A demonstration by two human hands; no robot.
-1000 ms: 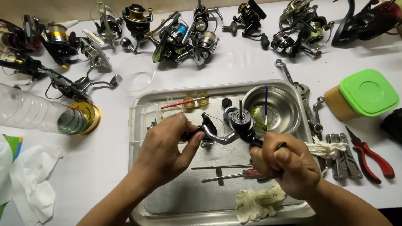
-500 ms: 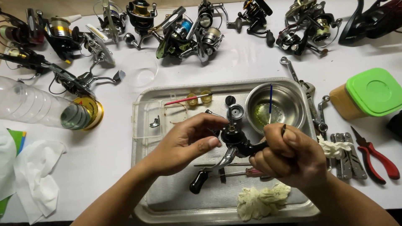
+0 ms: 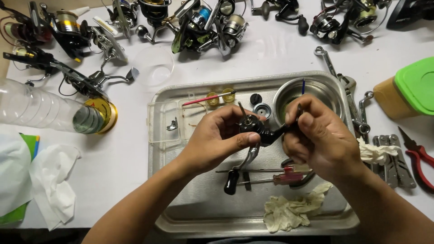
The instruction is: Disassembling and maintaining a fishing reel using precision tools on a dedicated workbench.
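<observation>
Holding the black reel body [image 3: 260,131] at frame centre over the metal tray [image 3: 181,221], my left hand [image 3: 217,140] pinches it steady so loose parts drop inside; my right hand [image 3: 323,140] grips a thin tool [image 3: 299,110] against it.

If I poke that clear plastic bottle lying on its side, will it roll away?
Probably. The plastic bottle lies on its round side and looks nearly empty, so it is likely light and rolls easily. The gold spool touching its mouth end might stop it. Its thin walls would likely dent.
</observation>
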